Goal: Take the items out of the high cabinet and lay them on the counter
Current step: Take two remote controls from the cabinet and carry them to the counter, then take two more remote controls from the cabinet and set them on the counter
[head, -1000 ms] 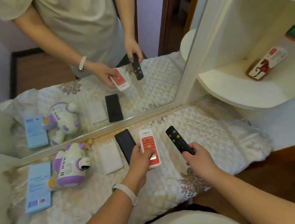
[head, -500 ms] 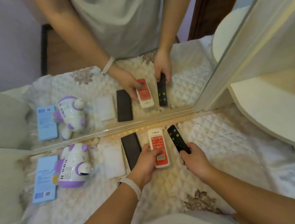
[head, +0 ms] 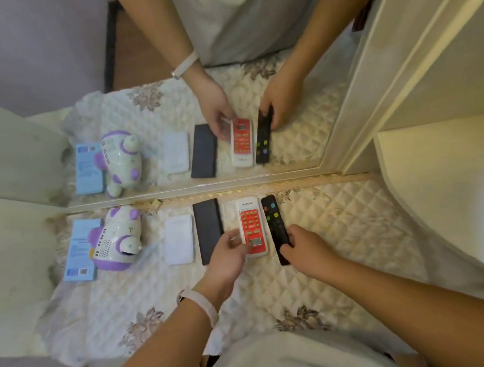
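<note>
I've got a cream diamond-quilted cloth (head: 346,232) with brown flowers; red-faced white remote (head: 252,227) dead centre, black remote (head: 272,220) with orange, blue, green buttons at its three o'clock; white-and-purple toy (head: 116,238) and pale blue booklet (head: 80,250) out at nine.

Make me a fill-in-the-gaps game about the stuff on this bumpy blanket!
The left hand holds a wide remote that is white and ___.
The right hand holds the slim remote, which is ___.
The toy is white and ___.
The booklet beside the toy is ___.
Missing words: red, black, purple, blue.
</note>
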### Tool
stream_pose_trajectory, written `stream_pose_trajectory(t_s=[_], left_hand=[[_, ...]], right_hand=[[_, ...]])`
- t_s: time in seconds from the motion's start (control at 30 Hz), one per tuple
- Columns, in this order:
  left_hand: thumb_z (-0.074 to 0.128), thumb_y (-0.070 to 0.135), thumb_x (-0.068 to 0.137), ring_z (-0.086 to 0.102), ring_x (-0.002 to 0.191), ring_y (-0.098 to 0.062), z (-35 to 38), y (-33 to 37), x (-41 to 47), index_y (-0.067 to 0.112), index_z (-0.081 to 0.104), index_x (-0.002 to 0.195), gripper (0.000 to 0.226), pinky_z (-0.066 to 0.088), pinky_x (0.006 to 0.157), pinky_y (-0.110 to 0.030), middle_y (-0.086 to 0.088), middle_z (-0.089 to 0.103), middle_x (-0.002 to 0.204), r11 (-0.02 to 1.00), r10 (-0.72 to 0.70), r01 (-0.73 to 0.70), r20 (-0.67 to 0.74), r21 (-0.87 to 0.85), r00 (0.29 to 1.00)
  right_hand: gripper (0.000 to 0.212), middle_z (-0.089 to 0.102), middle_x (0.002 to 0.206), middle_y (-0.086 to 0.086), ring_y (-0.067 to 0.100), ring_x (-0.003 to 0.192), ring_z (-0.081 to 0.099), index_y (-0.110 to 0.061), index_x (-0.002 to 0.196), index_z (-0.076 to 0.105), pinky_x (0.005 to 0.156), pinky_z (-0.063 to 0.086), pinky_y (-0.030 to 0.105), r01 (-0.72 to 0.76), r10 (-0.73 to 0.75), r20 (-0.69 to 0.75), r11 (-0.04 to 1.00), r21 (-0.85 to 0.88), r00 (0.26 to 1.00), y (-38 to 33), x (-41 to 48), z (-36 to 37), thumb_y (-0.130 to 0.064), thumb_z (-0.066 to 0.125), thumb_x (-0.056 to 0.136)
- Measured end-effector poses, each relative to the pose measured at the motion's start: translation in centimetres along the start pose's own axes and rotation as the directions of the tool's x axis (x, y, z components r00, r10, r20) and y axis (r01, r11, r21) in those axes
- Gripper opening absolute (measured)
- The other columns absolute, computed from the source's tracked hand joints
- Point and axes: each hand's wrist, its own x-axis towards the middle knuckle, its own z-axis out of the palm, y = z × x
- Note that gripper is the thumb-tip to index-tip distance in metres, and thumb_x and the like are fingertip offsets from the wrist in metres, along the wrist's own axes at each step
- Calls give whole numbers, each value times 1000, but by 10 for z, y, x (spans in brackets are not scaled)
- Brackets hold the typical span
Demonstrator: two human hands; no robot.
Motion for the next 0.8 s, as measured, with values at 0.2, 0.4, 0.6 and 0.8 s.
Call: stream_pose_trajectory(t_s=[0.2,0.4,0.6,0.8], left_hand=[[59,13,92,54,108,-13,5,-15,-34,15,46,137,47,43,86,-23,-2,56,126,975,159,-136,-125,173,979],[61,22,90,49,122,-10,-12,-43,-63,18,49,136,48,33,97,-19,6,52,132,831,409,-305,-138,465,902],[54,38,90,51,122,-19,-49,-86,-102,20,57,130,44,38,105,-33,0,57,133,613,623,-343,-169,712,763],[46,46,91,41,132,-18,-88,-154,-165,24,53,135,49,28,109,-37,1,49,142,689,589,-204,-374,695,717]], right_hand=[[31,63,104,4,27,89,62,-15,117,55,69,48,34,90,-109,-72,970,-224,991,8,-12,-6,-32,50,91],[30,54,114,2,22,98,55,-17,117,54,72,49,36,262,-299,-12,854,-450,954,-2,-29,1,-33,46,92],[46,53,133,3,24,120,49,-16,134,52,95,45,39,529,-572,133,611,-589,809,-33,-59,39,-37,46,94],[47,60,130,9,31,116,56,-14,124,63,90,48,44,702,-697,364,280,-655,618,-67,-111,106,-40,45,90]])
